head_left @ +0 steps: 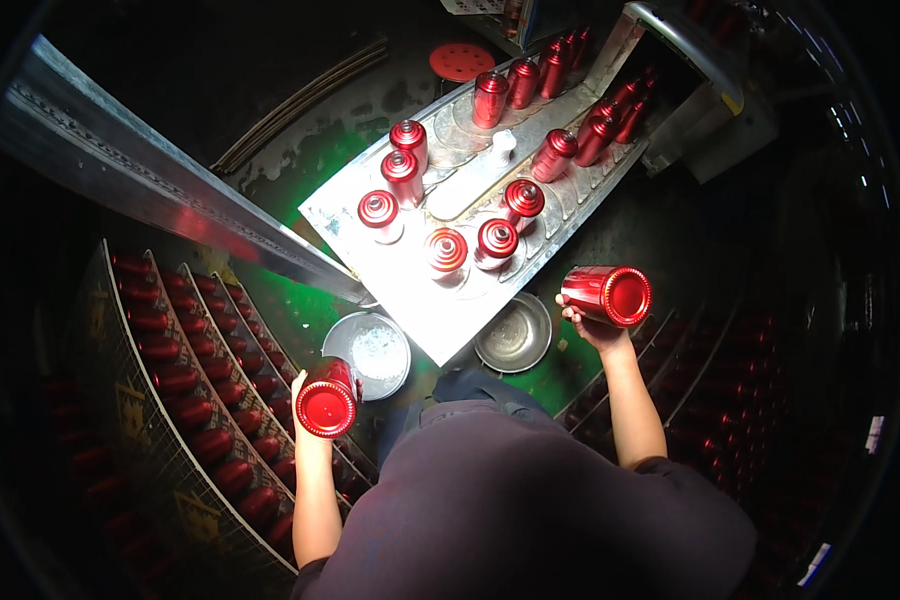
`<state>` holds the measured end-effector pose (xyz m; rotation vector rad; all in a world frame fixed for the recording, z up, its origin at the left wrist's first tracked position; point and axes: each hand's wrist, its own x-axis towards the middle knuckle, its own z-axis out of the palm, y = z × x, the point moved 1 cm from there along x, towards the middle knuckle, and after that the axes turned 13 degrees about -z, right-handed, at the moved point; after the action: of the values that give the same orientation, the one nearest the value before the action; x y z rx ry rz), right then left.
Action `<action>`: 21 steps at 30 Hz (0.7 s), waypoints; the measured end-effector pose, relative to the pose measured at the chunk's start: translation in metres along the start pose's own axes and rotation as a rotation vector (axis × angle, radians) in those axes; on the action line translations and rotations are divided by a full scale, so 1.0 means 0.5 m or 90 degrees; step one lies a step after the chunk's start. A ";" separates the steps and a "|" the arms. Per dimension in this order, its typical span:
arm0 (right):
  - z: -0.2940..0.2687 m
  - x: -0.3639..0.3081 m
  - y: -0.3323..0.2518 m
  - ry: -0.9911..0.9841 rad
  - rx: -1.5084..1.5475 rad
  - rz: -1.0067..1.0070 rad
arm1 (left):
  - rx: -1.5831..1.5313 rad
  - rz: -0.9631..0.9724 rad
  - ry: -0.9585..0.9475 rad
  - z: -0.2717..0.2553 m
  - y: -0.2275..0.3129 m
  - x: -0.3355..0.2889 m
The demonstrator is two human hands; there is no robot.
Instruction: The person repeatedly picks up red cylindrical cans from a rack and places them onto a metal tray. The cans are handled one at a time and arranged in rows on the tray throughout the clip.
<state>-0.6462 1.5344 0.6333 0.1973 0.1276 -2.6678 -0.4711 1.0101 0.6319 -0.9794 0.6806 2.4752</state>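
On the left, my left hand (299, 388) is closed round a shiny red bottle (326, 408), whose round, ridge-rimmed base faces up. Most of those fingers are hidden behind it. Out to the right, my right hand (600, 334) grips a second red bottle (610, 295) from below, its base turned toward me. Both bottles are held in the air, apart from the table. Between and beyond my hands lies a brightly lit metal conveyor table (410, 310). Red bottles (447, 252) stand on it in two rows, with stepped tops up.
Two round metal basins (395, 385) (544, 345) sit below the table's near end. Racks of red bottles (175, 380) fill the left; more bottles (720, 440) are at the dim right. A metal beam (170, 200) slants in from the left. A machine housing (695, 50) covers the conveyor's far end; a red stool (461, 62) stands behind.
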 end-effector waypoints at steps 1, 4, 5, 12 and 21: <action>0.002 -0.003 -0.011 0.019 -0.012 -0.006 | -0.032 0.046 0.030 0.082 0.008 -0.025; -0.018 0.012 -0.040 0.062 -0.213 -0.109 | -0.047 0.095 -0.014 0.094 0.014 -0.016; -0.017 0.018 -0.046 0.081 -0.277 -0.154 | -0.050 0.113 -0.002 0.088 0.012 -0.004; 0.055 0.015 -0.048 0.262 -0.361 -0.277 | 0.226 0.317 0.052 0.359 0.036 -0.011; 0.071 -0.060 -0.061 0.214 -0.391 -0.317 | 0.588 0.691 0.082 0.622 0.125 0.030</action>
<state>-0.6376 1.5704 0.6747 0.4551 1.2210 -2.8841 -0.6760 1.1386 0.8379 -0.3933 2.6023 2.2450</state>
